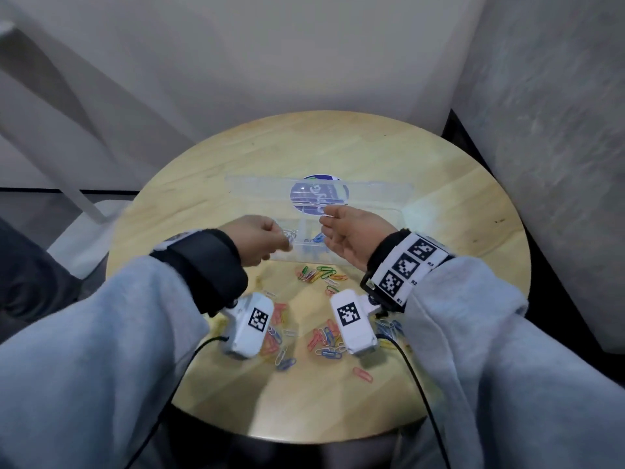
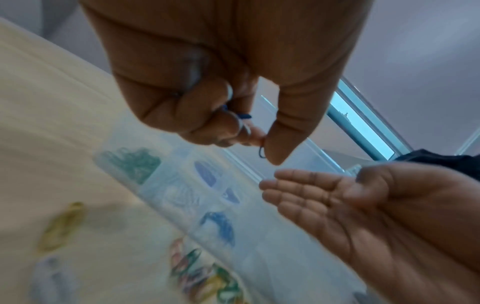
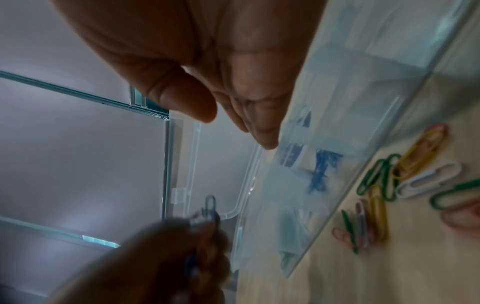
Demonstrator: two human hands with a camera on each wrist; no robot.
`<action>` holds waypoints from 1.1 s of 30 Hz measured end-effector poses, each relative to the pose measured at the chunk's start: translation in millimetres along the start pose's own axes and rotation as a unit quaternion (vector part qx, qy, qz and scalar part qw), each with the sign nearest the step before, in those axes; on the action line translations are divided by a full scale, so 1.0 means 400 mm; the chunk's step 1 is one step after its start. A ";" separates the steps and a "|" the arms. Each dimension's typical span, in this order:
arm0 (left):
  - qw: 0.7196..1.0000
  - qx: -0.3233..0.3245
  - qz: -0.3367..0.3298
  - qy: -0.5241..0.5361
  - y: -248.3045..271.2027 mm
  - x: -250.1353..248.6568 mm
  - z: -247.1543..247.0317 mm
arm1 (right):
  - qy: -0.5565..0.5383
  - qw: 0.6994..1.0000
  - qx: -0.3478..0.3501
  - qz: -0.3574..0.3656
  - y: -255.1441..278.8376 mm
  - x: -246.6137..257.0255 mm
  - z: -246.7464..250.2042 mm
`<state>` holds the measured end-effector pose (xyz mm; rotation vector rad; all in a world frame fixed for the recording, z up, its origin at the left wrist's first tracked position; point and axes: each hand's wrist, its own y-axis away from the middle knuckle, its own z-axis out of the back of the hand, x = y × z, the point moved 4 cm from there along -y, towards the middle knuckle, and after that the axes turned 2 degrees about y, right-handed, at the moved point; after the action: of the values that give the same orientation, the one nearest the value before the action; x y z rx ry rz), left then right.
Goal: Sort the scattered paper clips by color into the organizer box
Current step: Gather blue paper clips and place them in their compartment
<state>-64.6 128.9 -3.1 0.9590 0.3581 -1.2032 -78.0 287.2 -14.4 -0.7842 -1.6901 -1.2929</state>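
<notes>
Over the clear organizer box (image 1: 306, 258), my left hand (image 1: 270, 240) pinches a few paper clips, blue ones among them, between thumb and fingertips. One blue clip (image 2: 261, 152) pokes out beside the thumb and shows as a blue clip (image 3: 210, 205) in the right wrist view. My right hand (image 1: 333, 226) is open, palm up, fingers straight, just right of the left hand and holding nothing. The box compartments hold blue clips (image 2: 221, 228) and green clips (image 2: 132, 162). Scattered colored clips (image 1: 321, 275) lie on the table in front of the box.
The box lid (image 1: 372, 194) stands open behind the compartments. More loose clips (image 1: 326, 336) lie near the table's front, under my wrists. The round wooden table (image 1: 439, 184) sits in a corner, with grey walls behind and to the right.
</notes>
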 end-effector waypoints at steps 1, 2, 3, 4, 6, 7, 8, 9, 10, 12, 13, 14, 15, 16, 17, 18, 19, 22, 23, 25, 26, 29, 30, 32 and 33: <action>1.000 -0.020 -0.006 0.015 -0.012 -0.015 0.005 | 0.018 1.000 0.001 0.007 0.005 -0.001 0.004; 0.999 -0.038 -0.012 0.021 -0.023 -0.029 0.008 | 0.047 0.999 0.001 0.013 0.012 0.001 0.011; 0.998 -0.051 -0.022 0.017 -0.034 -0.042 0.008 | 0.078 0.997 0.003 0.018 0.021 0.004 0.018; 0.998 -0.057 -0.030 0.004 -0.043 -0.054 0.006 | 0.108 0.994 0.007 0.023 0.030 0.006 0.025; 0.997 -0.056 -0.043 -0.036 -0.054 -0.077 -0.010 | 0.166 0.986 0.019 0.021 0.054 0.004 0.039; 0.995 -0.056 -0.052 -0.061 -0.059 -0.089 -0.019 | 0.201 0.979 0.021 0.020 0.067 0.001 0.046; 0.993 -0.059 -0.060 -0.087 -0.062 -0.103 -0.028 | 0.247 0.969 0.021 0.021 0.078 -0.003 0.053; 0.989 -0.066 -0.068 -0.109 -0.065 -0.114 -0.035 | 0.305 0.952 0.022 0.021 0.089 -0.006 0.057; 0.987 -0.074 -0.074 -0.119 -0.068 -0.125 -0.040 | 0.366 0.930 0.025 0.023 0.099 -0.008 0.059; 0.989 -0.079 -0.077 -0.103 -0.076 -0.136 -0.049 | 0.470 0.882 0.041 0.019 0.113 -0.012 0.059; 0.990 -0.077 -0.078 -0.084 -0.080 -0.139 -0.053 | 0.508 0.860 0.052 0.011 0.117 -0.016 0.056; 0.992 -0.074 -0.081 -0.065 -0.082 -0.139 -0.056 | 0.540 0.840 0.060 0.002 0.118 -0.020 0.053; 0.993 -0.069 -0.085 -0.048 -0.083 -0.138 -0.059 | 0.564 0.823 0.066 -0.002 0.117 -0.024 0.049; 0.994 -0.062 -0.089 -0.032 -0.082 -0.135 -0.060 | 0.579 0.812 0.072 -0.004 0.115 -0.028 0.045; 0.994 -0.056 -0.095 -0.021 -0.081 -0.131 -0.057 | 0.589 0.805 0.076 -0.006 0.111 -0.033 0.041; 0.993 -0.055 -0.103 -0.010 -0.076 -0.126 -0.052 | 0.596 0.799 0.079 -0.010 0.105 -0.040 0.037; 0.992 -0.057 -0.110 0.010 -0.070 -0.117 -0.043 | 0.603 0.793 0.083 -0.015 0.100 -0.048 0.033; 0.987 -0.061 -0.124 0.087 -0.029 -0.090 -0.007 | 0.621 0.778 0.096 -0.020 0.084 -0.069 0.020; 0.987 -0.052 -0.128 0.086 -0.011 -0.077 0.005 | 0.622 0.776 0.101 -0.018 0.080 -0.074 0.014; 0.993 -0.017 -0.114 -0.007 0.021 -0.041 0.016 | 0.626 0.772 0.111 -0.011 0.074 -0.082 0.003; 0.992 0.006 -0.096 -0.086 0.034 -0.019 0.015 | 0.629 0.769 0.113 -0.008 0.072 -0.085 -0.002; 0.941 0.045 -0.025 -0.334 0.054 0.060 0.008 | 0.633 0.765 0.115 0.004 0.067 -0.091 -0.023; 0.924 0.048 -0.006 -0.380 0.058 0.084 0.005 | 0.640 0.759 0.120 0.009 0.067 -0.095 -0.032; 0.910 0.053 0.022 -0.410 0.061 0.124 -0.004 | 0.660 0.739 0.134 0.021 0.068 -0.105 -0.057; 0.910 0.057 0.030 -0.409 0.062 0.137 -0.011 | 0.671 0.726 0.147 0.028 0.071 -0.111 -0.070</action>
<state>-21.2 99.3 -32.7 0.4827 -0.4122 -1.4649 -26.9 268.5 -39.1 0.3450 -0.5825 -1.0094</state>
